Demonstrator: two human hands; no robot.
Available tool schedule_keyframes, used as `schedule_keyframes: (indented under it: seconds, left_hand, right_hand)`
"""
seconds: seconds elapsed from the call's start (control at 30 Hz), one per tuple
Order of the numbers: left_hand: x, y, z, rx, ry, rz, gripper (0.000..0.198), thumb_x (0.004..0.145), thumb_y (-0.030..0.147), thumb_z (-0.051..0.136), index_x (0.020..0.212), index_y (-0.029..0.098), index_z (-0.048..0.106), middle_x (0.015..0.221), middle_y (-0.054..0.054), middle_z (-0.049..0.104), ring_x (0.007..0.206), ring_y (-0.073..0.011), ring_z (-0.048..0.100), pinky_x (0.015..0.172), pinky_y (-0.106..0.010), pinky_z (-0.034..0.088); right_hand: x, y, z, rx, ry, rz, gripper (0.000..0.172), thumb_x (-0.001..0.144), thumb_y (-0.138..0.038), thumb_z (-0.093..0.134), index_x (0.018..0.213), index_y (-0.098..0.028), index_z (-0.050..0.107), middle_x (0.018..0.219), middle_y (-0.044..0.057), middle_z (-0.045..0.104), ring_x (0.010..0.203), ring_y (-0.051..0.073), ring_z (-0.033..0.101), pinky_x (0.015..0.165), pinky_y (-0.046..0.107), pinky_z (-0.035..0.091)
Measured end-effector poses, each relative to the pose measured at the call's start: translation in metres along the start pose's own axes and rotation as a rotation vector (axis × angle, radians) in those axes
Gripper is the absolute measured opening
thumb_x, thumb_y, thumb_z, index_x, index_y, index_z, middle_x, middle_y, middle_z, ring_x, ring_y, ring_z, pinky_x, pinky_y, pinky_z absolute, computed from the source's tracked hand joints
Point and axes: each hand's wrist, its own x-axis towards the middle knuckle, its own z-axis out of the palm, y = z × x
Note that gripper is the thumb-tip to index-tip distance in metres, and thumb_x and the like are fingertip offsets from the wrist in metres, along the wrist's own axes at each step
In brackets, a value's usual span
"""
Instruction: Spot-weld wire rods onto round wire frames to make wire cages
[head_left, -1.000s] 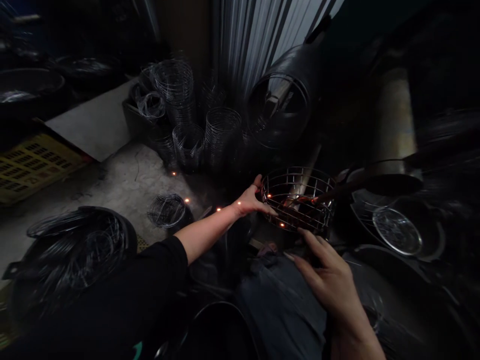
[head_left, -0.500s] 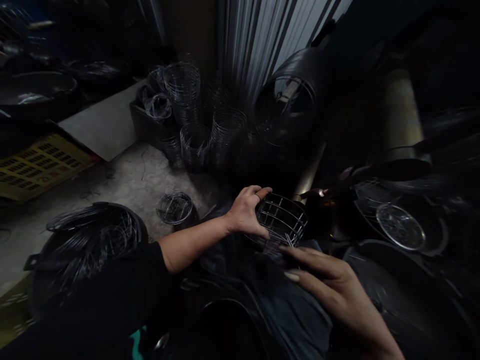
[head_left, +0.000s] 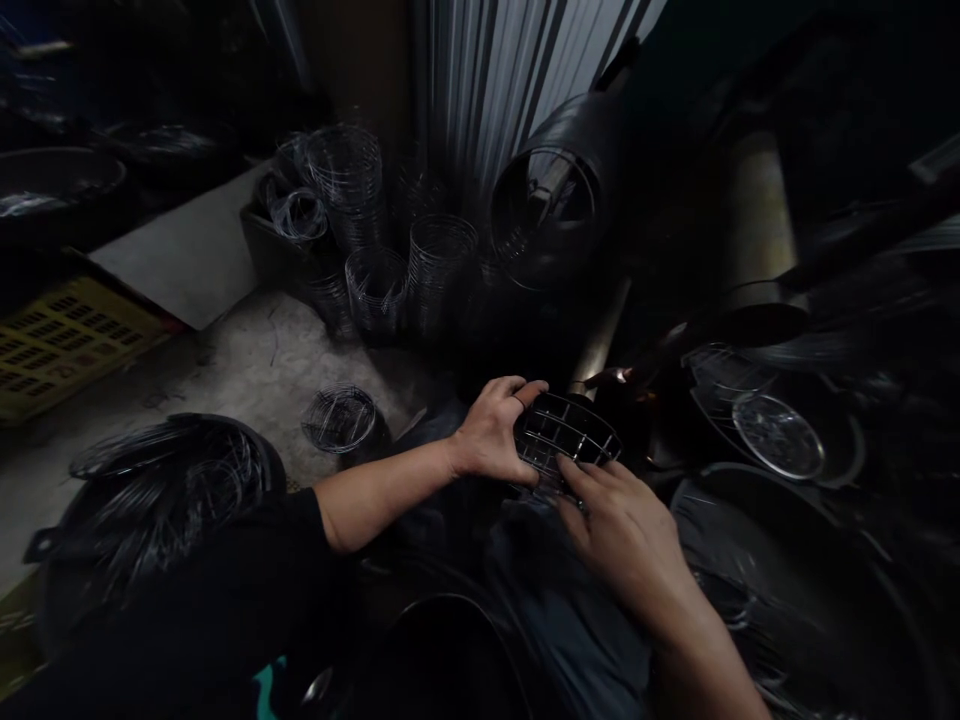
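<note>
A small round wire basket (head_left: 568,437) is held tilted in front of me, above my lap. My left hand (head_left: 491,432) grips its left rim, fingers curled over the wires. From below right, my right hand (head_left: 619,520) meets the basket, its fingertips on the near edge. A dark machine arm with a glowing tip (head_left: 622,376) sits just behind the basket.
Stacks of wire baskets (head_left: 375,240) stand on the concrete floor ahead. One basket (head_left: 339,420) lies alone closer in. A black tub of wire rings (head_left: 161,500) is at left, a yellow crate (head_left: 52,340) beyond it. Metal discs and tubs (head_left: 776,435) crowd the right.
The basket came off the machine, where sparks were flying, and moved toward me. My left hand took a firmer grip on its rim and my right hand rose to touch it.
</note>
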Motion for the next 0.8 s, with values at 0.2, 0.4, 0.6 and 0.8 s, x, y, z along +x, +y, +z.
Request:
schedule_keyframes:
  seconds: [0.2, 0.4, 0.6, 0.8]
  left_hand:
    - [0.012, 0.004, 0.003, -0.02, 0.008, -0.01, 0.103, 0.037, 0.041, 0.081, 0.13, 0.01, 0.049, 0.121, -0.015, 0.045, 0.113, -0.0326, 0.047, 0.1, -0.047, 0.043]
    - [0.028, 0.004, 0.01, -0.058, 0.033, -0.025, 0.104, 0.036, 0.043, 0.082, 0.129, 0.014, 0.049, 0.121, -0.013, 0.046, 0.114, -0.0326, 0.046, 0.1, -0.049, 0.043]
    - [0.048, 0.001, 0.014, -0.094, 0.035, -0.067, 0.104, 0.036, 0.037, 0.083, 0.131, 0.013, 0.049, 0.121, -0.012, 0.046, 0.113, -0.0319, 0.047, 0.102, -0.046, 0.042]
    - [0.067, 0.001, 0.014, -0.133, 0.026, -0.133, 0.104, 0.034, 0.034, 0.085, 0.13, 0.016, 0.05, 0.122, -0.011, 0.047, 0.113, -0.0306, 0.048, 0.101, -0.043, 0.043]
  right_hand:
    - [-0.003, 0.009, 0.01, 0.078, 0.206, -0.076, 0.025, 0.088, -0.014, 0.05, 0.106, -0.008, 0.067, 0.084, 0.008, 0.069, 0.074, 0.021, 0.058, 0.073, 0.035, 0.048]
    - [0.006, 0.029, 0.008, 0.139, 0.313, -0.147, 0.022, 0.089, -0.012, 0.051, 0.104, -0.006, 0.066, 0.084, 0.009, 0.067, 0.073, 0.019, 0.055, 0.073, 0.033, 0.048]
    - [0.023, 0.047, -0.004, 0.109, 0.34, -0.175, 0.021, 0.089, -0.016, 0.051, 0.101, -0.011, 0.068, 0.08, 0.007, 0.068, 0.067, 0.017, 0.054, 0.064, 0.029, 0.049]
    - [0.037, 0.063, -0.01, 0.085, 0.306, -0.158, 0.022, 0.09, -0.019, 0.05, 0.1, -0.014, 0.069, 0.081, 0.006, 0.069, 0.07, 0.017, 0.057, 0.063, 0.029, 0.05]
